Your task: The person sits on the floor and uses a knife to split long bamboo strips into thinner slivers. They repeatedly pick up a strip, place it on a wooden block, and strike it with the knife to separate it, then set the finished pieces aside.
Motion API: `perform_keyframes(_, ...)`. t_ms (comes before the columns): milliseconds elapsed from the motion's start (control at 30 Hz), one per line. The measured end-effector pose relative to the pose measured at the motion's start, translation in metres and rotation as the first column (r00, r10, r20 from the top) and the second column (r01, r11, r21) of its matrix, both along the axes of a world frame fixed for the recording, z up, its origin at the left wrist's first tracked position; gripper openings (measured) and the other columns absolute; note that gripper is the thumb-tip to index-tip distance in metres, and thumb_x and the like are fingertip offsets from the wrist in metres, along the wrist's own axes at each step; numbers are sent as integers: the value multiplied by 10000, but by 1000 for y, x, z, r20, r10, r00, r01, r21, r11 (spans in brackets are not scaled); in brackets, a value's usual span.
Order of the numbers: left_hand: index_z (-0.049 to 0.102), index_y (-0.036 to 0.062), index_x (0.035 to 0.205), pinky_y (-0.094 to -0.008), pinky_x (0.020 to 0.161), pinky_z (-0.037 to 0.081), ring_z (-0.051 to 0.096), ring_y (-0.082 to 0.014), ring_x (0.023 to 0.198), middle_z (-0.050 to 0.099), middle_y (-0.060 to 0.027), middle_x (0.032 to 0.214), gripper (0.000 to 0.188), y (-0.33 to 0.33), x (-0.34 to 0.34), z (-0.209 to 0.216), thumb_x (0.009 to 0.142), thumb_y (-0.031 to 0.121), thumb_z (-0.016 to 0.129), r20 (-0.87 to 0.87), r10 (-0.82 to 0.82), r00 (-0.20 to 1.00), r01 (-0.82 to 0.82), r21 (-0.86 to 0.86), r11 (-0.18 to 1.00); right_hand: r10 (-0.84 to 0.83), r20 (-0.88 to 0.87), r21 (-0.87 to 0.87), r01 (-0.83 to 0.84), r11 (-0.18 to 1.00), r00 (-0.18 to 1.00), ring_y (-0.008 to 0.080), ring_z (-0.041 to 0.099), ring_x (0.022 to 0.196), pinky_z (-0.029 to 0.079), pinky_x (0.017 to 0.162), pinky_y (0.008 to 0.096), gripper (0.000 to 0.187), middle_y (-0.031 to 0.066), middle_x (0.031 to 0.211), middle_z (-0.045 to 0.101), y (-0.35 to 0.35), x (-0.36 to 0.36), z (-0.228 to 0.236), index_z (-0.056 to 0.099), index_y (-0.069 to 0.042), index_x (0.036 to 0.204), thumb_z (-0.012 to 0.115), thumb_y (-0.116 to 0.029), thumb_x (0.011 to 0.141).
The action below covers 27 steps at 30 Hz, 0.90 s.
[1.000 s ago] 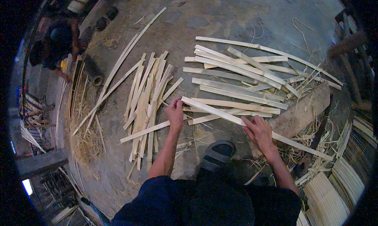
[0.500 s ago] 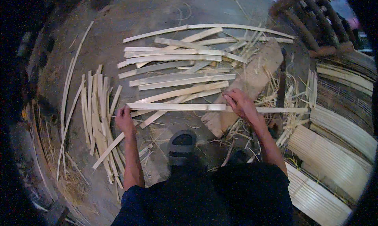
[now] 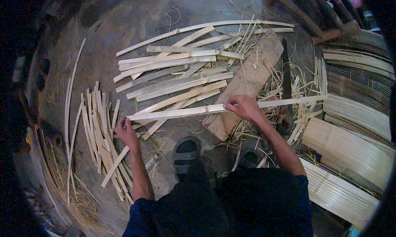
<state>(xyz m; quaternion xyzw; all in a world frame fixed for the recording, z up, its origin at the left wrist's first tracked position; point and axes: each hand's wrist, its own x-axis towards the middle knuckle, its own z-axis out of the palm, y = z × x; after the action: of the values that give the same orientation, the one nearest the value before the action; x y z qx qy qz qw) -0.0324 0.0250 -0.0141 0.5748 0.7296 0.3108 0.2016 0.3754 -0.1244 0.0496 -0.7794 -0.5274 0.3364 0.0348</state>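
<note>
A long pale bamboo strip (image 3: pixel 177 112) stretches across in front of me, its right end slanting a little upward and away. My left hand (image 3: pixel 128 133) pinches its left end. Farther along, my right hand (image 3: pixel 246 108) is closed round the strip, thumb lying on it; part of the strip is hidden by the hand. Past this hand it runs on over a heap of shavings. Just beyond lie several loose bamboo strips (image 3: pixel 177 62) on the ground. More narrow strips (image 3: pixel 97 125) form a pile beside my left hand. A flat wooden plank (image 3: pixel 251 74) lies beyond my right hand.
Thin curled shavings (image 3: pixel 303 82) surround a dark metal bar (image 3: pixel 286 72) at the right. Stacked bundles of slats (image 3: pixel 350 146) stand on the far right, with a wooden frame (image 3: pixel 317 18) behind them. My sandalled foot (image 3: pixel 187 154) is on the ground between my arms.
The strip has tilted, its right end higher and its left end lower in the view. My right hand's fingers have closed more fully around it. The whole view has shifted slightly.
</note>
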Motion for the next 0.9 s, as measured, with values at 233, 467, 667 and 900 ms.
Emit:
perform_keyframes(233, 415, 8, 1277, -413, 1003, 337, 432, -358, 1187, 469, -198, 1270, 644, -35, 160, 79, 749, 220, 718, 181, -799, 573, 792, 128, 597, 7, 247, 181, -53, 982, 969, 329, 591, 843, 396, 780, 483, 308, 121, 818, 653, 9, -11, 48, 666, -114, 848, 616, -415, 805)
perform_keyframes(467, 465, -15, 1104, -440, 799, 453, 546, -379, 977, 553, -229, 1077, 483, -43, 262, 84, 723, 192, 677, -84, -970, 229, 968, -81, 236, -14, 387, 254, -92, 963, 922, 295, 575, 816, 353, 724, 460, 257, 97, 765, 636, 25, -13, 70, 635, -112, 784, 646, -367, 758)
perform_keyframes(667, 483, 20, 934, -492, 619, 465, 605, -408, 720, 613, -223, 746, 224, -41, 261, 62, 836, 199, 574, 46, -984, 169, 980, -112, 163, -52, 464, 446, -182, 876, 884, 279, 549, 847, 336, 733, 447, 262, 76, 785, 601, 12, -11, 49, 598, -107, 801, 642, -361, 754)
perform_keyframes(900, 463, 14, 894, -459, 522, 383, 532, -410, 593, 527, -242, 629, 263, -27, 269, 88, 873, 254, 571, -108, -980, 166, 937, -293, 191, -143, 260, 803, -132, 581, 955, 301, 509, 1030, 358, 956, 441, 297, 131, 1024, 556, -34, 1, 59, 576, -56, 950, 655, -271, 761)
